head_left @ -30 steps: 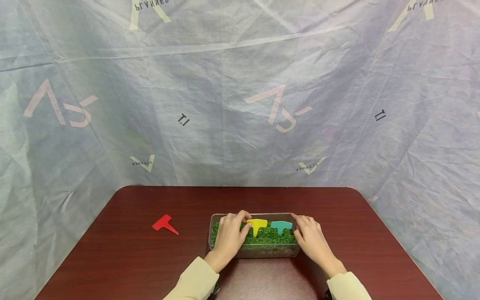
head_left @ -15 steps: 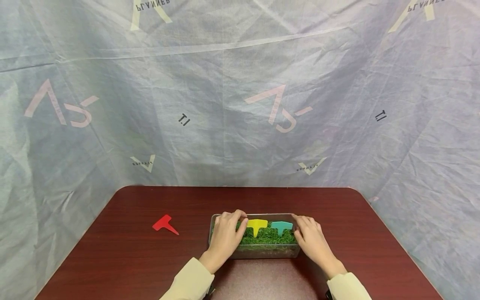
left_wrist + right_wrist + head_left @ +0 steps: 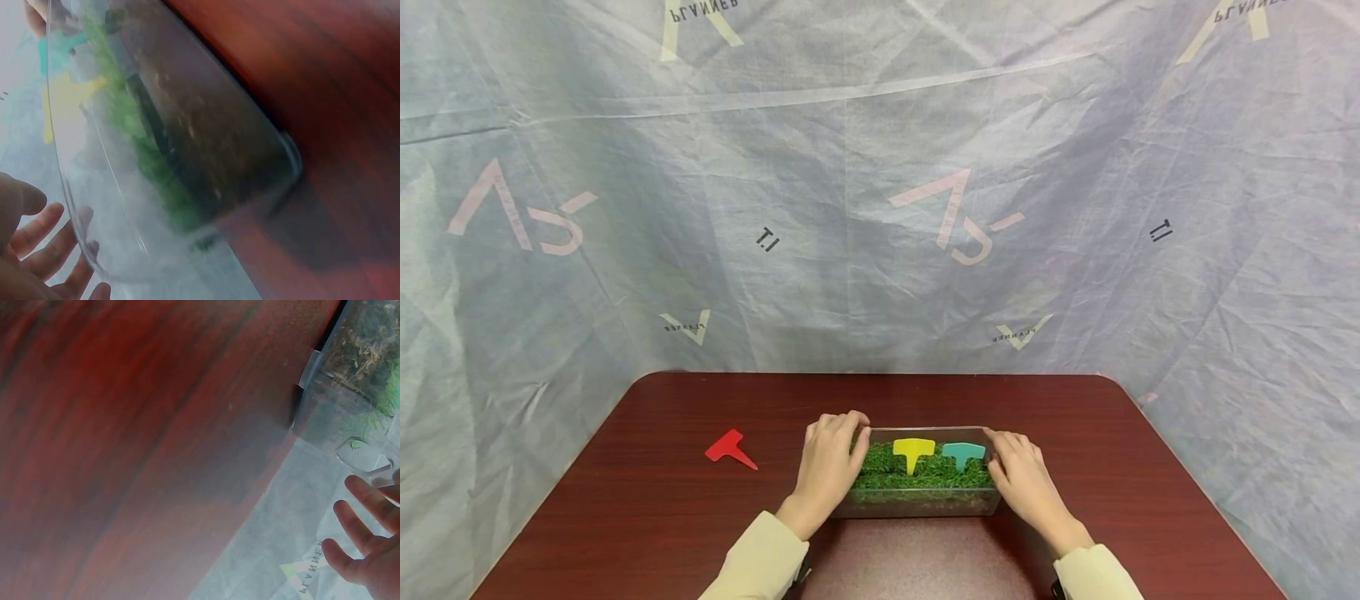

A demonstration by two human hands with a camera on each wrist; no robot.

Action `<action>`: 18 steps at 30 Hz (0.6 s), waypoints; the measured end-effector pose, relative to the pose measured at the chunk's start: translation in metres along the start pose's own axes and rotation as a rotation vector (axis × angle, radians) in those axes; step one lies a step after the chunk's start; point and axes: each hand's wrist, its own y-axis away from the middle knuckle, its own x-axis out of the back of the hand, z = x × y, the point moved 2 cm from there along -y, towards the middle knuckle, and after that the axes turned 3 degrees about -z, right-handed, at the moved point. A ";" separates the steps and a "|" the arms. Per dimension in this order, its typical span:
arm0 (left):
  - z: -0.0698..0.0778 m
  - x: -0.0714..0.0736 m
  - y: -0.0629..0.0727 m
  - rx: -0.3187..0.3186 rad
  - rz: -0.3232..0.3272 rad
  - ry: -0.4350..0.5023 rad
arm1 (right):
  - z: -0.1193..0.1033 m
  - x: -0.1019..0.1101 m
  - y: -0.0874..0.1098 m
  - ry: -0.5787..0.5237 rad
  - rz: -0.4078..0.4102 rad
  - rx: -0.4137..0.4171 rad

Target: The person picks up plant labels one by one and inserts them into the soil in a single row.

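Note:
A clear plastic box (image 3: 925, 503) filled with soil and green grass (image 3: 880, 468) stands at the table's front middle. Upright in the grass are a yellow T-shaped plant label (image 3: 913, 452) and a teal plant label (image 3: 963, 454). My left hand (image 3: 827, 460) is over the box's left end, holding nothing; in the left wrist view its loosely bent fingers (image 3: 53, 250) show beside the clear wall. At the opposite end my right hand (image 3: 1024, 479) holds the rim with thumb and forefinger, while the other fingers (image 3: 356, 528) spread outside the box.
A red plant label (image 3: 730, 448) lies flat on the dark red-brown table (image 3: 662, 517), left of the box. Grey printed cloth (image 3: 850, 250) hangs behind the table and along both sides.
My left hand has let go of the yellow label and moved left to the box's left end. The yellow label stays upright in the grass. The right hand has not moved.

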 end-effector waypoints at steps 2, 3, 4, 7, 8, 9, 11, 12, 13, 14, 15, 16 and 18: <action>-0.006 0.003 0.000 0.009 0.011 -0.013 | 0.000 0.000 0.000 0.003 0.004 0.003; -0.009 0.004 -0.001 0.013 0.013 -0.020 | 0.000 0.000 -0.001 0.004 0.004 0.003; -0.012 0.006 -0.001 0.018 0.018 -0.023 | -0.001 0.001 -0.001 0.006 0.005 0.003; -0.021 0.010 -0.002 0.036 0.026 -0.035 | -0.001 0.001 -0.001 0.011 0.000 -0.001; -0.024 0.011 -0.002 0.045 0.024 -0.040 | -0.001 0.001 -0.001 0.013 -0.001 -0.003; -0.027 0.012 -0.002 0.053 0.025 -0.043 | -0.001 0.001 -0.001 0.012 -0.004 -0.004; -0.033 0.014 -0.002 0.070 0.027 -0.051 | -0.001 0.001 -0.001 0.013 -0.007 -0.006; -0.035 0.016 -0.002 0.081 0.022 -0.055 | -0.002 0.001 -0.001 0.013 -0.007 -0.005; -0.039 0.016 -0.001 0.089 0.019 -0.063 | -0.002 0.001 -0.001 0.013 -0.007 -0.005; -0.041 0.018 -0.001 0.099 0.016 -0.068 | -0.002 0.001 -0.001 0.012 -0.007 -0.004; -0.045 0.019 0.000 0.108 0.014 -0.072 | -0.002 0.001 -0.001 0.011 -0.007 -0.004; -0.048 0.020 0.000 0.117 0.014 -0.078 | -0.002 0.001 -0.001 0.009 -0.006 -0.004; -0.055 0.022 0.002 0.136 0.011 -0.093 | -0.002 0.001 -0.001 0.009 -0.007 -0.003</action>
